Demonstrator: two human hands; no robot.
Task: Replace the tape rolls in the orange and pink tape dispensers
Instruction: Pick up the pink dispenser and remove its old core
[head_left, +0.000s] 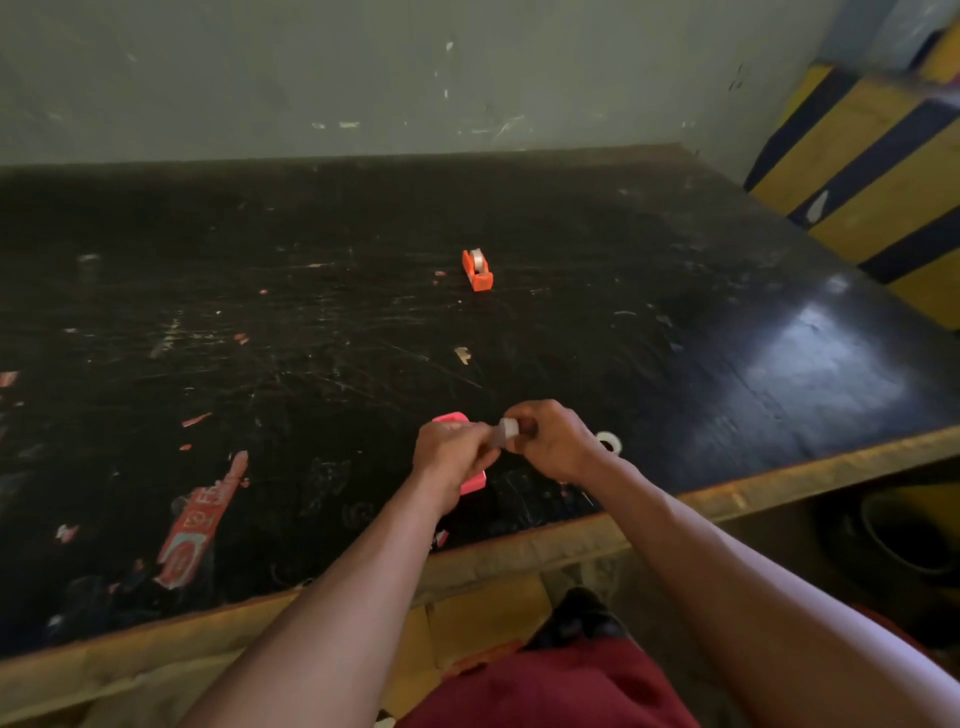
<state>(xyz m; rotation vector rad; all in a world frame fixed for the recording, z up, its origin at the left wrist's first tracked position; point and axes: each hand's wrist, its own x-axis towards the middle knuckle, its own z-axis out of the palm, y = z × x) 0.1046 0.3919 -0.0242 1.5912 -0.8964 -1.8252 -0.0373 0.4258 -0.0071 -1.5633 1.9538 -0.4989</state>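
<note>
An orange tape dispenser (478, 269) with a whitish roll in it stands alone on the middle of the black table (311, 322). A pink tape dispenser (470, 480) lies near the front edge, mostly hidden under my left hand (453, 453). My right hand (551, 439) pinches a small whitish tape roll (508, 430) just above the table, and the fingers of my left hand meet it from the left. Behind my right wrist a second white tape roll (609, 441) lies flat on the table.
The table is scratched, with red sticker scraps (200, 519) at the front left. Its worn wooden front edge (519, 551) runs diagonally below my hands. Yellow and dark striped blocks (872, 171) stand at the right. A grey wall is behind.
</note>
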